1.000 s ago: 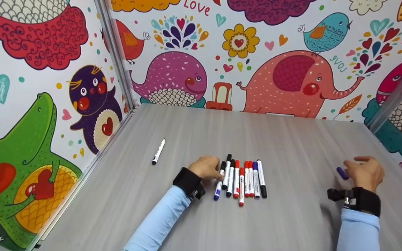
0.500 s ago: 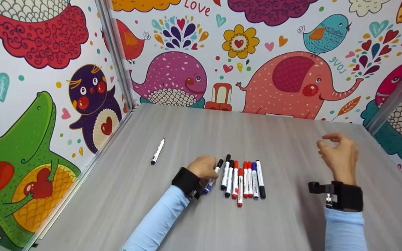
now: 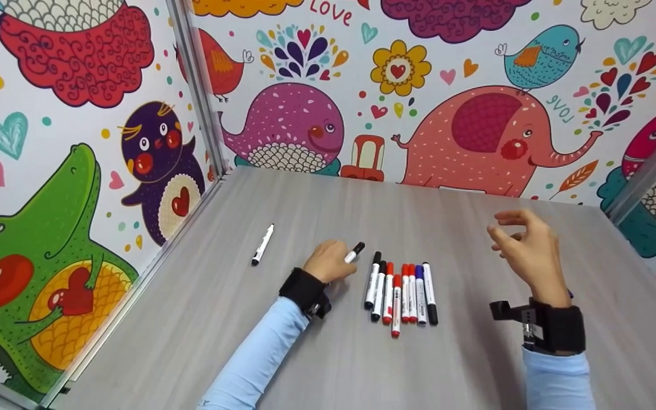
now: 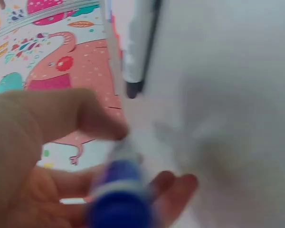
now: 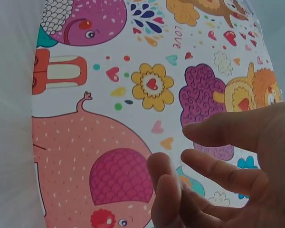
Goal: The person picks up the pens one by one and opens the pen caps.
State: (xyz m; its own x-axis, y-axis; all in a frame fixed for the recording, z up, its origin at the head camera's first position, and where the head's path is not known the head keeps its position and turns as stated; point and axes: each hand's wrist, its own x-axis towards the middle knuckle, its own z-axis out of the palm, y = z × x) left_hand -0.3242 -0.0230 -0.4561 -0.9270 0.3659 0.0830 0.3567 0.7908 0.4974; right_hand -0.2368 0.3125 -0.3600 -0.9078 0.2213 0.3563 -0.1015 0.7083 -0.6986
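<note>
My left hand (image 3: 328, 261) pinches a white marker (image 3: 355, 251) with a black cap, left of a row of markers. In the left wrist view the blue end (image 4: 121, 209) of this marker is close and blurred, between thumb and fingers. To its right lie several white markers (image 3: 397, 304) side by side, with black, red and blue caps. My right hand (image 3: 530, 250) is raised above the right part of the table, fingers loosely bent and apart, holding nothing. In the right wrist view nothing lies between its thumb and fingers (image 5: 218, 168).
Farther left on the grey table (image 3: 316, 199), a lone white marker (image 3: 263, 244) lies with its black end toward me and a narrow dark tip away. A bit of something dark blue (image 3: 570, 294) shows behind the right wrist. Printed cartoon walls (image 3: 396, 114) bound the table.
My left hand has drawn the black-capped marker leftward out of the row and turned it. My right hand has moved left and up, away from the small dark blue piece on the table.
</note>
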